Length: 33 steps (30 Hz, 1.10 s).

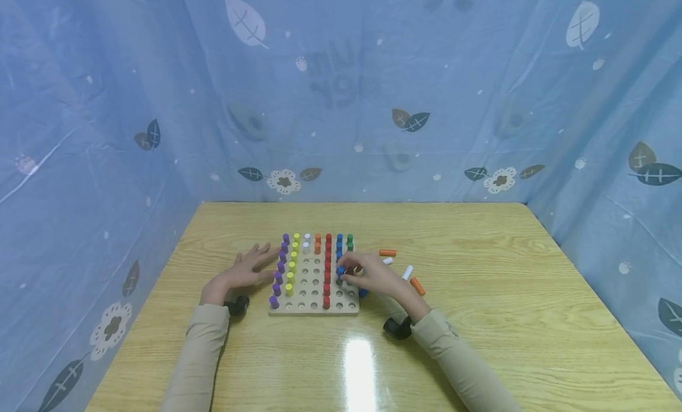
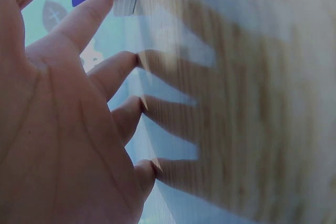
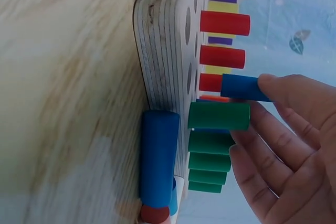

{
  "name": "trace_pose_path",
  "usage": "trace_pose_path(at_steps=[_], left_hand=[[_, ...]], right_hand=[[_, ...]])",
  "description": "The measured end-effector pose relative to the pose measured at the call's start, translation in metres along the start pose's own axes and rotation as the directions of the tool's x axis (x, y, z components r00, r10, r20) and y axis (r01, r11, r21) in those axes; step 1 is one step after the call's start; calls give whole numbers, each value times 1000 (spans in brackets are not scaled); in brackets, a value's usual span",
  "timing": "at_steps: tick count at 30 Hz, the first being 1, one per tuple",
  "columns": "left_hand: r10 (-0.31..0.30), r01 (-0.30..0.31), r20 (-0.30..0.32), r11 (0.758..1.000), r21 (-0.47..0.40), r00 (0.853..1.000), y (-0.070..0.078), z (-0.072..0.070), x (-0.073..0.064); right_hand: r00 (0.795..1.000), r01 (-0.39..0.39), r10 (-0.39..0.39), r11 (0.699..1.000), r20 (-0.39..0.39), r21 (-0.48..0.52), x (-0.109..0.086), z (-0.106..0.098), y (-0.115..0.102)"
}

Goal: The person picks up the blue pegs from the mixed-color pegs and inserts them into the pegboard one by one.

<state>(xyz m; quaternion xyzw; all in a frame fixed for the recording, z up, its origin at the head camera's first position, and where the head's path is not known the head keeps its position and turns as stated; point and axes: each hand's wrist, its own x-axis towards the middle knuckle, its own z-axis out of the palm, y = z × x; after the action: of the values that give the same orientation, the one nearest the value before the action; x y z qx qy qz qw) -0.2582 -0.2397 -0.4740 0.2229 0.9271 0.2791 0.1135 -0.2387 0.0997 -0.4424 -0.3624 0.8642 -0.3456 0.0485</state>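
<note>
A wooden pegboard (image 1: 314,313) stands on the table, with columns of purple (image 1: 278,277), yellow (image 1: 291,277), white, orange, red (image 1: 327,277), blue and green pegs. Between thumb and fingers, my right hand (image 1: 379,277) pinches a blue peg (image 3: 241,87) over the blue column. In the right wrist view this peg stands clear of the board's face, beside the green pegs (image 3: 219,115). My left hand (image 1: 242,274) is spread at the board's left side; its fingertips rest on the table, and the index finger (image 2: 94,17) reaches the board's edge.
Right of the board lie loose orange pegs (image 1: 418,286), white pegs (image 1: 407,273) and a blue peg (image 3: 159,158) close against its side. Black wrist cameras (image 1: 397,328) sit under both wrists. A blue patterned curtain (image 1: 351,104) surrounds the wooden table (image 1: 479,317).
</note>
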Motion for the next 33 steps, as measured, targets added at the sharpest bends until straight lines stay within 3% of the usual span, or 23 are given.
trace_pose_path(at_steps=[20, 33], left_hand=[[-26, 26, 20, 1000, 3, 999, 1, -2, -1], [4, -4, 12, 1000, 9, 1000, 0, -2, 0]], right_hand=[[1000, -13, 13, 1000, 15, -13, 2, 9, 2], [1000, -2, 3, 999, 12, -48, 1, 7, 2]])
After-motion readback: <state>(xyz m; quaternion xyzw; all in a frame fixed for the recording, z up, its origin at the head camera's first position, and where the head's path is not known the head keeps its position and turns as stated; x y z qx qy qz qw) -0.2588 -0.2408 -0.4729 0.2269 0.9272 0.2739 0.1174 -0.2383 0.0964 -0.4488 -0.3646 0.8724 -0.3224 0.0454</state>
